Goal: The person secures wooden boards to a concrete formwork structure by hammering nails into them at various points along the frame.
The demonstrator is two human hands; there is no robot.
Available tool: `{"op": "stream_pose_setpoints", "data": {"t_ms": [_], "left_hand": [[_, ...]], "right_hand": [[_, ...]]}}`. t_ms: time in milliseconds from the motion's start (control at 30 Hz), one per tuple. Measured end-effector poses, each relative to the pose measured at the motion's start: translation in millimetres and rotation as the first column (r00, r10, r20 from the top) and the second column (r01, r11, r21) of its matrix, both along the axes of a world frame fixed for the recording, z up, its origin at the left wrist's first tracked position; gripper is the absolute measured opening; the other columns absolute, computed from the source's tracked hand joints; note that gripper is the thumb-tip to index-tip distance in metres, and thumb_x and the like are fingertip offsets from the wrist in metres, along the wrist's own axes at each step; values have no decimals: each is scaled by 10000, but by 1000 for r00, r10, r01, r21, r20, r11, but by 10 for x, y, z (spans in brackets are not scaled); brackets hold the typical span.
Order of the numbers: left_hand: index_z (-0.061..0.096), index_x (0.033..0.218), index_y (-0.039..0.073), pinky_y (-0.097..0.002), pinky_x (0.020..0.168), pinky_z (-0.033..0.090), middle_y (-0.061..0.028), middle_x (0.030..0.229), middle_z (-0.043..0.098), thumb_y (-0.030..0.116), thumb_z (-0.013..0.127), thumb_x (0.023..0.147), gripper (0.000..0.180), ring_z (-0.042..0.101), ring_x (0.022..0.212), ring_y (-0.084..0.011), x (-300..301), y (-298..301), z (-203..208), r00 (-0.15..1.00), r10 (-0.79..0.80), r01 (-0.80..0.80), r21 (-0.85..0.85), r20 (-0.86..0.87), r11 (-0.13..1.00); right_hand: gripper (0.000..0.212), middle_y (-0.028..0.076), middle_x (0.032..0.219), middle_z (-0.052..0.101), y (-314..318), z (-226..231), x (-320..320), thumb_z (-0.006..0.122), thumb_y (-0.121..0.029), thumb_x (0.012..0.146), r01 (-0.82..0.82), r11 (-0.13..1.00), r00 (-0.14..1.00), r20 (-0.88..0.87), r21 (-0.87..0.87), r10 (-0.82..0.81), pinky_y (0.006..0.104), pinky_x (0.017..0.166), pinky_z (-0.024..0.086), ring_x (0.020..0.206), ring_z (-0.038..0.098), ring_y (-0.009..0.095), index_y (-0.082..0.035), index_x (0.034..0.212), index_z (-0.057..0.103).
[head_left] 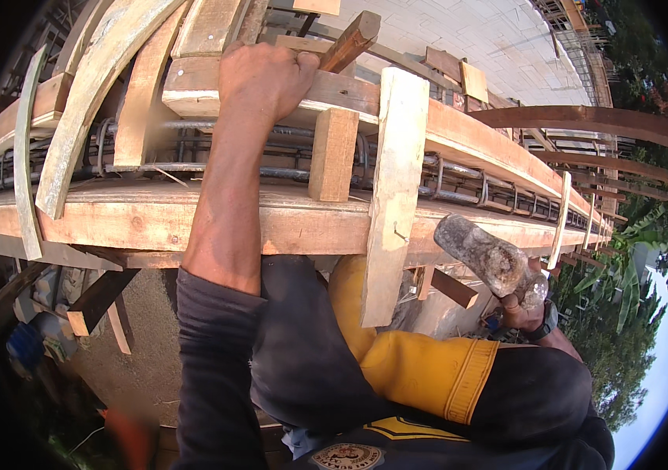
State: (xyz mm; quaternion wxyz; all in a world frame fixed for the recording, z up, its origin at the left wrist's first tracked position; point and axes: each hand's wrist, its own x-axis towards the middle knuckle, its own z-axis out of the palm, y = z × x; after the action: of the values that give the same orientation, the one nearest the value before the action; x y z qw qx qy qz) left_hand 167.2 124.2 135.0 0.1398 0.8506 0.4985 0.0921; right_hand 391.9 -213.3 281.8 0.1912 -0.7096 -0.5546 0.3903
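My left hand (267, 78) is closed over the top edge of the far formwork board (350, 90), its arm reaching across the beam form. In my right hand (523, 312), low on the right, is a hammer (494, 254) with a heavy, worn grey metal head, held up in front of the near board (303, 227). A pale wooden cleat (397, 157) lies across both boards, left of the hammer head. A bent-looking nail (400, 233) sticks out of the cleat above the near board. Between the boards stands a short wood block (334, 153).
Steel reinforcing bars (475, 184) run inside the form. More cleats (99, 94) cross it at left, and a brown timber (350, 43) juts up beside my left hand. My bent legs (428, 368) are close below the near board. Timbers (600, 121) project at right.
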Motion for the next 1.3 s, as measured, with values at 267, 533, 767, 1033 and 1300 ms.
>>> {"op": "stream_pose_setpoints", "data": {"t_ms": [267,533,767,1033,1300], "left_hand": [[759,823,15,-441,929,482,-240,810,703,429,356,982,600,684,794,-395,38,-31,73,999,10,-12,-40,-45,999],[763,820,31,-446,926,480,-234,815,705,451,386,977,586,684,793,-391,32,-12,-31,999,32,-33,21,42,999],[773,863,41,-442,920,491,-204,875,726,445,387,974,570,696,884,-358,-132,-18,-17,996,23,-21,18,-90,1000],[781,894,58,-446,949,490,-207,941,729,459,379,976,573,694,904,-375,133,-46,107,1000,16,-16,-54,-9,998],[771,933,39,-455,941,500,-224,946,725,464,377,964,581,693,921,-382,9,-48,86,1000,-12,12,-20,-26,1000]], "right_hand": [[492,-1,719,495,273,-596,-293,908,-339,746,149,983,988,-47,104,-144,259,581,419,633,473,105,-45,960,577],[419,56,704,607,-357,-149,258,679,-416,886,-53,994,926,368,-93,84,349,545,509,571,610,236,-15,983,602],[459,141,704,638,119,29,186,658,-454,924,-360,920,930,-24,158,368,403,538,502,578,651,327,2,956,629],[373,128,740,656,56,363,79,688,-342,899,-282,959,934,220,-27,280,362,588,512,652,673,315,8,1008,624],[483,148,678,620,182,237,-28,702,-462,879,-210,949,940,219,-235,262,410,596,518,632,675,339,11,946,635]]}}
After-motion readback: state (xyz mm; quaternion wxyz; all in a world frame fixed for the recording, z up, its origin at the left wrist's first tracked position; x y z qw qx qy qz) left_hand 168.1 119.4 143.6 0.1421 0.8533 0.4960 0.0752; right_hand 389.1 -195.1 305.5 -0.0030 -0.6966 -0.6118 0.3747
